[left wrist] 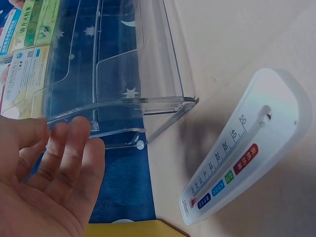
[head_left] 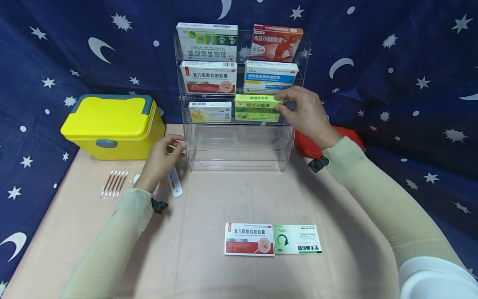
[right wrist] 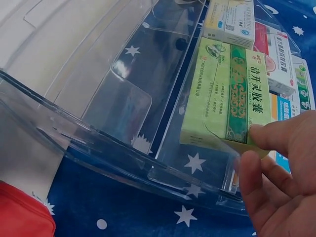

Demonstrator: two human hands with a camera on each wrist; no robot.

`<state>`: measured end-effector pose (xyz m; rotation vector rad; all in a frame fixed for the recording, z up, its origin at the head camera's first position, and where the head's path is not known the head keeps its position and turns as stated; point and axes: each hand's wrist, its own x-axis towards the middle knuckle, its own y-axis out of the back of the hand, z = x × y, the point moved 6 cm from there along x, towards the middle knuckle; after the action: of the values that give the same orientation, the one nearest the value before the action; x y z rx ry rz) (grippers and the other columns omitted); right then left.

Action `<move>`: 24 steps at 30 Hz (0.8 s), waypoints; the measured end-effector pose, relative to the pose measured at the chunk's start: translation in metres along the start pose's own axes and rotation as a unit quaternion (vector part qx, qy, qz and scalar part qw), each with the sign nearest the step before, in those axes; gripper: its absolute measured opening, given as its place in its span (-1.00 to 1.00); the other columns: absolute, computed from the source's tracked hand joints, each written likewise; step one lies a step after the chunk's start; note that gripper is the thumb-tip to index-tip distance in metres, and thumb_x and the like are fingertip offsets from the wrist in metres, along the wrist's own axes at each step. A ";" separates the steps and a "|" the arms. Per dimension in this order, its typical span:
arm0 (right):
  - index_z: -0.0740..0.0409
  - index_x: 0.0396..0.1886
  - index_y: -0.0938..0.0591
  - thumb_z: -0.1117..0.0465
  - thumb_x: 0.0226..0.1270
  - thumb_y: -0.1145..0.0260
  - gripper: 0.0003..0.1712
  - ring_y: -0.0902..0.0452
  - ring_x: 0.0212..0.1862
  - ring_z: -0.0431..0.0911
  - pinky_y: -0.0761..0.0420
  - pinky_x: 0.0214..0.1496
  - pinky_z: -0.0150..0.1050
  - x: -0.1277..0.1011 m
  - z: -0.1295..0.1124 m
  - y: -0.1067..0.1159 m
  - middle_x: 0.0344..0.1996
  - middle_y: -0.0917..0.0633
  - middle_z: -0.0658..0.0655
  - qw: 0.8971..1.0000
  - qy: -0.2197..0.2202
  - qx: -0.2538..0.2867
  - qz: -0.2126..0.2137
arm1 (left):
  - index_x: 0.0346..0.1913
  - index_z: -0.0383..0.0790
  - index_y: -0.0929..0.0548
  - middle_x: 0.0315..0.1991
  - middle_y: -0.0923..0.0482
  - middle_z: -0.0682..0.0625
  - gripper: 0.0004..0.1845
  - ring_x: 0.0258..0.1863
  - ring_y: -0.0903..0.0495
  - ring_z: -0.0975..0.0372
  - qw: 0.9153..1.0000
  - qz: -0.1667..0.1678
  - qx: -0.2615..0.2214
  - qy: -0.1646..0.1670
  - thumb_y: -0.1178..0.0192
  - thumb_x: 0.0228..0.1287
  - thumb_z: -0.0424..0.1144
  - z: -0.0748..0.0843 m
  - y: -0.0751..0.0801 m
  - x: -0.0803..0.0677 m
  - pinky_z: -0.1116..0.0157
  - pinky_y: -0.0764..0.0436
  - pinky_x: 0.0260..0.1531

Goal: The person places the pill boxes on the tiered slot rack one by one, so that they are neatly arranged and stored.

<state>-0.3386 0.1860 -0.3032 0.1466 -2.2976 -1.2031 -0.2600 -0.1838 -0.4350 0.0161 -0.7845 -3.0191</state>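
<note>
My right hand [head_left: 308, 112] pinches the right end of a green medicine box [head_left: 257, 109], with the thumb on its front. The box stands in the third tier of a clear plastic display rack [head_left: 239, 166], beside a yellow-and-white medicine box [head_left: 210, 112]. At the rack's left side, my left hand [head_left: 164, 157] pinches the edge between thumb and forefinger, its other fingers loosely bent. Below that hand a white thermometer [left wrist: 247, 148] lies on the table. Above the green box stand a blue-and-white box [head_left: 270, 77] and a red-and-white box [head_left: 209, 78].
Up top, the rack holds a white-green box [head_left: 207, 43] and a red box [head_left: 276, 43]. A yellow case [head_left: 112, 124] and packed swabs [head_left: 115, 183] are at left, a red pouch [head_left: 304, 145] at right. In front lie a red-and-white box [head_left: 249, 240] and a green-and-white box [head_left: 298, 239].
</note>
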 end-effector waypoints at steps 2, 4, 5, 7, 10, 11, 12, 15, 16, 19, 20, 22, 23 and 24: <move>0.07 0.06 -0.75 0.24 0.36 -0.44 -0.71 -0.61 0.03 -0.12 -0.61 0.09 -0.11 -0.002 -0.002 0.002 0.07 -0.68 -0.03 1.000 0.003 -0.003 0.006 | 0.22 -0.18 -0.57 -0.10 -0.58 -0.11 -0.66 -0.16 -0.69 -0.11 1.000 -0.001 -0.004 -0.001 -0.14 0.55 -0.10 0.000 0.000 0.000 0.11 -0.66 -0.21; 0.08 0.05 -0.76 0.23 0.35 -0.45 -0.71 -0.56 0.12 -0.11 -0.54 0.19 -0.11 -0.005 -0.006 0.005 0.09 -0.68 -0.01 1.000 0.009 -0.005 0.017 | 0.21 -0.17 -0.57 -0.10 -0.58 -0.10 -0.67 -0.17 -0.69 -0.10 1.000 -0.002 -0.006 -0.001 -0.14 0.55 -0.10 0.001 -0.001 0.001 0.05 -0.66 -0.19; 0.09 0.04 -0.77 0.22 0.34 -0.45 -0.72 -0.53 0.16 -0.10 -0.50 0.23 -0.11 -0.008 -0.009 0.007 0.10 -0.67 -0.01 1.000 0.013 -0.005 0.025 | 0.21 -0.17 -0.57 -0.10 -0.57 -0.10 -0.68 -0.17 -0.69 -0.10 1.000 -0.002 -0.008 -0.001 -0.15 0.55 -0.11 0.000 -0.001 0.001 0.01 -0.66 -0.18; 0.09 0.01 -0.77 0.21 0.34 -0.46 -0.73 -0.50 0.18 -0.12 -0.49 0.18 -0.15 -0.014 -0.014 0.010 0.11 -0.66 -0.01 0.999 0.024 0.002 0.038 | 0.21 -0.17 -0.56 -0.10 -0.57 -0.11 -0.68 -0.17 -0.70 -0.09 1.000 -0.002 -0.009 0.000 -0.15 0.55 -0.11 0.000 -0.001 0.001 -0.04 -0.65 -0.15; 0.09 -0.04 -0.78 0.23 0.34 -0.46 -0.78 -0.56 -0.03 -0.12 -0.51 -0.11 -0.23 -0.029 -0.022 0.012 0.07 -0.66 -0.04 0.997 0.048 0.032 0.042 | 0.21 -0.17 -0.56 -0.10 -0.56 -0.11 -0.68 -0.18 -0.70 -0.06 1.000 -0.001 -0.011 0.002 -0.15 0.55 -0.13 0.000 -0.001 0.001 -0.08 -0.65 -0.13; 0.08 -0.06 -0.77 0.25 0.33 -0.46 -0.80 -0.56 -0.12 -0.11 -0.50 -0.21 -0.26 -0.035 -0.024 0.011 0.03 -0.67 -0.04 0.997 0.057 0.045 0.037 | 0.21 -0.18 -0.56 -0.10 -0.56 -0.11 -0.68 -0.19 -0.70 -0.06 1.000 -0.001 -0.012 0.003 -0.15 0.55 -0.13 0.001 0.000 0.000 -0.09 -0.65 -0.12; 0.07 -0.06 -0.77 0.27 0.33 -0.46 -0.80 -0.54 -0.22 -0.11 -0.47 -0.30 -0.28 -0.043 -0.024 0.008 0.00 -0.68 -0.06 0.996 0.063 0.056 0.027 | 0.21 -0.18 -0.56 -0.10 -0.56 -0.11 -0.68 -0.19 -0.71 -0.05 1.000 0.000 -0.011 0.003 -0.15 0.55 -0.13 0.001 0.000 0.000 -0.09 -0.65 -0.12; 0.04 -0.07 -0.76 0.31 0.31 -0.46 -0.78 -0.52 -0.33 -0.16 -0.48 -0.40 -0.33 -0.069 -0.025 -0.006 -0.12 -0.70 -0.06 0.994 0.074 0.076 -0.019 | 0.23 -0.20 -0.56 -0.09 -0.57 -0.14 -0.66 -0.19 -0.70 -0.07 1.000 0.000 -0.007 0.003 -0.14 0.55 -0.12 0.001 0.000 -0.001 -0.09 -0.65 -0.11; 0.03 -0.06 -0.75 0.32 0.31 -0.46 -0.76 -0.52 -0.34 -0.17 -0.49 -0.41 -0.33 -0.080 -0.024 -0.012 -0.16 -0.71 -0.06 0.993 0.071 0.081 -0.039 | 0.23 -0.20 -0.56 -0.09 -0.57 -0.14 -0.66 -0.18 -0.70 -0.07 1.000 0.000 -0.006 0.003 -0.14 0.55 -0.12 0.001 0.000 -0.001 -0.08 -0.65 -0.11; 0.01 -0.03 -0.74 0.32 0.30 -0.46 -0.73 -0.56 -0.25 -0.22 -0.56 -0.39 -0.29 -0.114 -0.020 -0.036 -0.19 -0.71 -0.08 0.989 0.047 0.087 -0.107 | 0.24 -0.21 -0.56 -0.09 -0.57 -0.14 -0.65 -0.18 -0.70 -0.08 1.000 0.000 0.000 0.004 -0.13 0.56 -0.12 0.000 0.000 0.000 -0.06 -0.66 -0.12; 0.00 -0.02 -0.73 0.31 0.30 -0.45 -0.72 -0.57 -0.21 -0.23 -0.58 -0.38 -0.28 -0.126 -0.018 -0.044 -0.19 -0.72 -0.08 0.987 0.035 0.089 -0.129 | 0.24 -0.21 -0.56 -0.09 -0.57 -0.14 -0.66 -0.18 -0.70 -0.07 1.000 0.000 0.001 0.005 -0.14 0.56 -0.12 0.000 -0.001 0.000 -0.04 -0.66 -0.12; 0.00 0.02 -0.72 0.31 0.29 -0.46 -0.69 -0.59 -0.17 -0.24 -0.63 -0.28 -0.22 -0.150 -0.016 -0.059 -0.15 -0.72 -0.07 0.981 0.016 0.095 -0.170 | 0.24 -0.20 -0.56 -0.09 -0.57 -0.13 -0.65 -0.19 -0.71 -0.05 1.000 -0.001 0.001 0.006 -0.14 0.55 -0.11 -0.001 -0.001 0.000 -0.04 -0.67 -0.13; 0.00 0.05 -0.71 0.29 0.29 -0.46 -0.67 -0.58 -0.15 -0.24 -0.65 -0.21 -0.17 -0.162 -0.016 -0.067 -0.13 -0.72 -0.07 0.977 0.006 0.098 -0.189 | 0.24 -0.20 -0.56 -0.09 -0.57 -0.14 -0.65 -0.20 -0.71 -0.04 1.000 -0.001 0.002 0.005 -0.14 0.55 -0.12 -0.001 -0.001 -0.001 -0.03 -0.67 -0.13; 0.00 0.08 -0.70 0.28 0.29 -0.46 -0.64 -0.58 -0.15 -0.24 -0.66 -0.16 -0.14 -0.173 -0.016 -0.074 -0.12 -0.72 -0.08 0.973 -0.003 0.102 -0.208 | 0.25 -0.21 -0.55 -0.08 -0.56 -0.14 -0.64 -0.20 -0.71 -0.03 1.000 -0.002 0.004 0.005 -0.14 0.55 -0.11 -0.002 -0.001 -0.001 0.00 -0.68 -0.15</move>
<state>-0.1946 0.1878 -0.4246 0.7325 -2.4681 -1.1507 -0.2594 -0.1833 -0.4372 0.0341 -0.7965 -3.0166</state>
